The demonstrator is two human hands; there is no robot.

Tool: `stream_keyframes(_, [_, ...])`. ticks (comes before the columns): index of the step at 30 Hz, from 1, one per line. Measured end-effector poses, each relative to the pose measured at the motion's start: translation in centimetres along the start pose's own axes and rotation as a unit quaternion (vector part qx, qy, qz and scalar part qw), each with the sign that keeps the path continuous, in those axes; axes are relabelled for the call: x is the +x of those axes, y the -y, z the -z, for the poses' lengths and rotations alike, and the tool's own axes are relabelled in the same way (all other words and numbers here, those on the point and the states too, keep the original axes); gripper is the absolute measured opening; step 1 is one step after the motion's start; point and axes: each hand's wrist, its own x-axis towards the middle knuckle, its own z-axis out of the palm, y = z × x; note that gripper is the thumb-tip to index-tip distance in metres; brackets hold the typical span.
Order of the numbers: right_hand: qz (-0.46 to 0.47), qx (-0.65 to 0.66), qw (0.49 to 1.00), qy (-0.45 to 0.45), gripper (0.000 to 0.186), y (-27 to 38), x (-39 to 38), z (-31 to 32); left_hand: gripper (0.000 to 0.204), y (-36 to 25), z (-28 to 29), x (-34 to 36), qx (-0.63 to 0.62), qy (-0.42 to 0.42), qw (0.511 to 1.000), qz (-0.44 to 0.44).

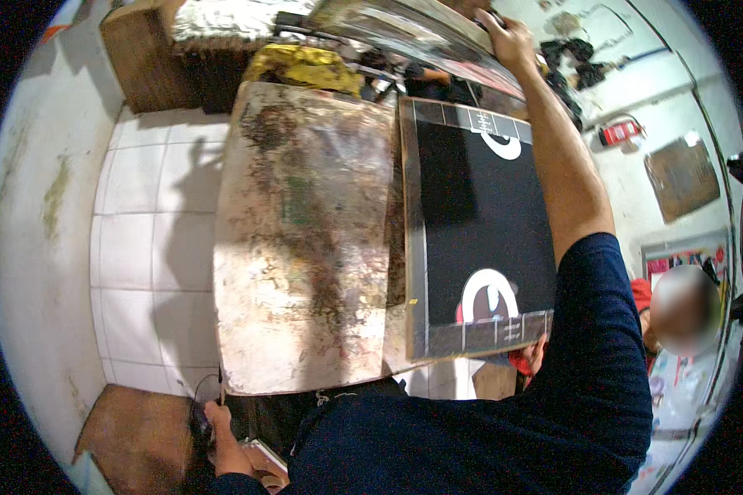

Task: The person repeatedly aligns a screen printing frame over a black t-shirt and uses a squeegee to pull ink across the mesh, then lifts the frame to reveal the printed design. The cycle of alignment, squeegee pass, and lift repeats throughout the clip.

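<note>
My right hand (510,43) is closed on a tilted, stained frame (413,33) at the top. My left hand (220,419) is closed low at the lower left, by a dark object I cannot make out at the board's corner. Between them lies a stained pale board (301,231). To its right is a black sheet (483,214) with white curved graphics and gridded edges, on a flat panel, partly hidden by my right arm.
A yellow stained cloth (301,68) sits behind the board. A brown block (140,66) stands back left beside white floor tiles (132,247). A red extinguisher (619,130) is at the right wall. A co-worker in red (642,293) is at right, a hand (535,355) near the panel's edge.
</note>
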Motion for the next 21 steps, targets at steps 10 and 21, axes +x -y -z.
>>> stream_keyframes(10, [-0.009, 0.177, 0.983, -0.036, 0.053, 5.6, -1.7, -0.9, 0.04, 6.7, 12.3, 8.6, -0.391, -0.179, 0.9, -0.068])
stream_keyframes(21, [-0.027, 0.166, 0.985, -0.035, 0.052, 5.3, -2.7, -1.6, 0.037, -27.9, 22.4, 0.8, -0.476, -0.211, 0.804, -0.288])
